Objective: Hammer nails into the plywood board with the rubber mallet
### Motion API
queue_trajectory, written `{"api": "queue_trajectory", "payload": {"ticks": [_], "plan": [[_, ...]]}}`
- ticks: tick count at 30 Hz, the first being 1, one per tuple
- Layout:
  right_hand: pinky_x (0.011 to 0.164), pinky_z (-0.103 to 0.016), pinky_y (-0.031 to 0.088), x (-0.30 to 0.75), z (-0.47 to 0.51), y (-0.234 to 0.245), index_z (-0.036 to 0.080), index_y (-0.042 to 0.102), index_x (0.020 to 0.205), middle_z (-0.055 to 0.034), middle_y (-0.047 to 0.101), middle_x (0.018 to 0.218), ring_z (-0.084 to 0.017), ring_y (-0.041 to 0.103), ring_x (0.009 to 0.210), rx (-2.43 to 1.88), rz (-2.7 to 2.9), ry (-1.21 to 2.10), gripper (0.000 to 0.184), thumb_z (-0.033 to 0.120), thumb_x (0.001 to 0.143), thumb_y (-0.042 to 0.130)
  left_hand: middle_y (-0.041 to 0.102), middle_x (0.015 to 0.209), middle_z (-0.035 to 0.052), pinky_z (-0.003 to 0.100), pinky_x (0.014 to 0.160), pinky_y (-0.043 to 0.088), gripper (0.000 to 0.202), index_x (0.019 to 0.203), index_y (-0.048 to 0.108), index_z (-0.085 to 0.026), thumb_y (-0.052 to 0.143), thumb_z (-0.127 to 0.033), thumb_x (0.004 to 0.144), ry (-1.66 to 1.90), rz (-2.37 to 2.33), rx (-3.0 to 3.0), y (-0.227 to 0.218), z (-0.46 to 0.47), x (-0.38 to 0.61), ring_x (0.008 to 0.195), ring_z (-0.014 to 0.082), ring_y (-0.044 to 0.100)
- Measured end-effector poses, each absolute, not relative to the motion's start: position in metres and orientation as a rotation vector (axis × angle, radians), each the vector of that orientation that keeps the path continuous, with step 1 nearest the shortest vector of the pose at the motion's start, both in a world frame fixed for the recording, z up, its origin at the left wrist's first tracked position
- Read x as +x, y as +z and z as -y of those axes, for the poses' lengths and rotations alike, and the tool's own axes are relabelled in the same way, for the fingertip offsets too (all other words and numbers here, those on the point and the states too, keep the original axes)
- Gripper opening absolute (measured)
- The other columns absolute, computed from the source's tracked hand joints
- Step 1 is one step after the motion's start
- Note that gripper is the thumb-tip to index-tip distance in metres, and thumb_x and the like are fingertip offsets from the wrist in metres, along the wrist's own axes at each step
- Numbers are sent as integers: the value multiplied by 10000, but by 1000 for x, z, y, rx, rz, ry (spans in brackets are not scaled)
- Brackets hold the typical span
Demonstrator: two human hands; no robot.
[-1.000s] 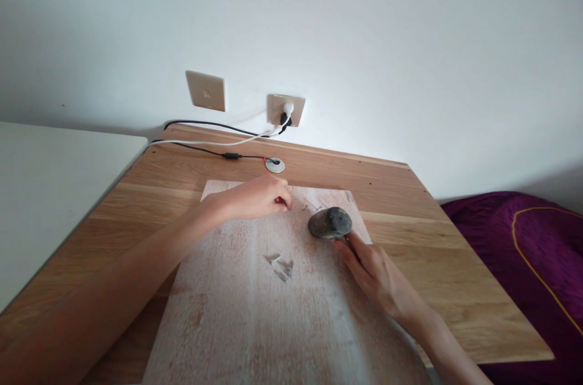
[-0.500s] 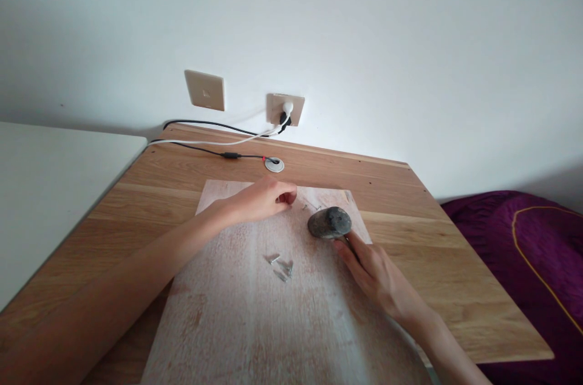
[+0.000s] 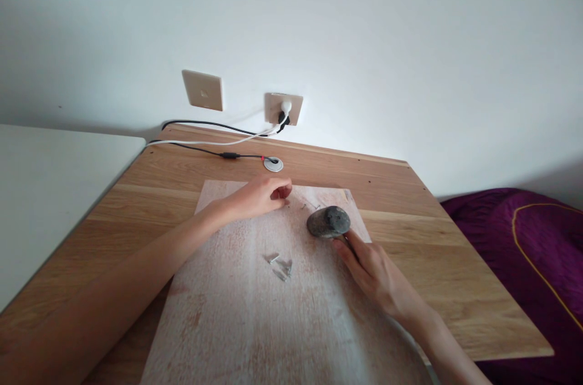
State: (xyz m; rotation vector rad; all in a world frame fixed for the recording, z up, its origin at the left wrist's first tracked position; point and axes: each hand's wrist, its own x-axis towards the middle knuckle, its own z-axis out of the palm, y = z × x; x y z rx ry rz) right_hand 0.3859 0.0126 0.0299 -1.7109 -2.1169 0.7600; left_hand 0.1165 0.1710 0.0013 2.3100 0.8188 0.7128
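My right hand (image 3: 376, 275) is wrapped round the handle of a mallet with a dark, scuffed head (image 3: 328, 222), held over the right part of a worn whitish board (image 3: 218, 312). Over the board's far side is my left hand (image 3: 264, 195), its fingers curled together. Whatever sits between those fingertips, if anything, is hidden. Just right of them a small nail (image 3: 303, 207) shows at the board, and another nail (image 3: 317, 207) is partly behind the mallet head. Several loose silver nails (image 3: 280, 266) lie in a small group on the middle of the board.
The board rests on a wooden tabletop (image 3: 437, 263) against a white wall. Cables (image 3: 204, 142) run along the back edge to a wall socket (image 3: 294, 109) and a round grommet (image 3: 273, 164). A white surface (image 3: 59, 190) adjoins at left; purple fabric (image 3: 492, 227) lies at right.
My left hand has shifted slightly left, uncovering a tiny dark spot beneath its fingertips. The mallet and the loose nails stay essentially in place.
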Motion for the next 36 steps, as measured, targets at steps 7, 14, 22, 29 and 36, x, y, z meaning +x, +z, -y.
{"api": "queue_trajectory", "payload": {"ticks": [7, 14, 22, 29, 36], "plan": [[561, -307, 345, 384, -12, 31, 270, 518, 955, 44, 588, 637, -196, 581, 517, -1719, 2097, 778, 310, 487, 1132, 383, 674, 762, -25, 255, 709, 432, 122, 803, 612, -187, 654, -75, 825, 720, -790, 2263, 4, -167, 121, 709, 139, 618], [531, -303, 328, 385, -12, 29, 255, 559, 1011, 33, 622, 630, -205, 574, 491, -1741, 2100, 751, 317, 486, 1126, 375, 716, 804, -2, 259, 725, 444, 124, 824, 646, -179, 644, -59, 853, 711, -784, 2260, 3, -163, 124, 734, 145, 637], [552, -305, 352, 388, -12, 25, 265, 544, 997, 47, 581, 620, -210, 610, 514, -1728, 2108, 730, 292, 473, 1129, 388, 723, 803, -5, 258, 717, 421, 144, 822, 654, -175, 656, -33, 847, 697, -791, 2319, 3, -164, 124, 739, 147, 646], [543, -306, 334, 386, -12, 30, 270, 532, 1018, 61, 543, 619, -196, 574, 496, -1694, 2113, 765, 266, 450, 1141, 378, 707, 843, 5, 264, 717, 402, 165, 820, 633, -183, 671, -24, 845, 702, -768, 2402, 5, -160, 126, 766, 158, 626], [546, -303, 319, 387, -14, 26, 270, 515, 991, 72, 505, 604, -189, 553, 490, -1717, 2110, 768, 279, 457, 1142, 373, 661, 803, -6, 261, 697, 393, 186, 787, 589, -184, 700, -56, 866, 757, -749, 2406, -3, -160, 129, 732, 147, 593]]}}
